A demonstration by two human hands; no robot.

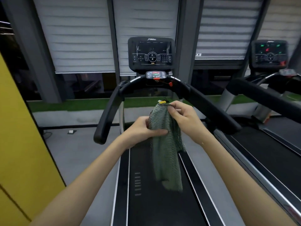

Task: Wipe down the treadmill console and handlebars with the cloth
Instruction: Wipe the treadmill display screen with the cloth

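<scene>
- Clearly, I judge wiping not yet begun: the cloth (164, 154) hangs well short of the console (151, 53), touching neither it nor the handlebars (107, 115).
- My left grip (143, 129) curls round its middle; my right grip (182, 116) pinches its top edge.
- Console and handlebars are both left to do.

Cloth (164, 152) green, waffle weave, black-white speckled edge. Console (151, 53), handlebars (107, 115) black. Panel (19, 144) at 9 o'clock yellow.

Cloth (165, 158) in L hand (144, 130) + R hand (184, 119)
</scene>
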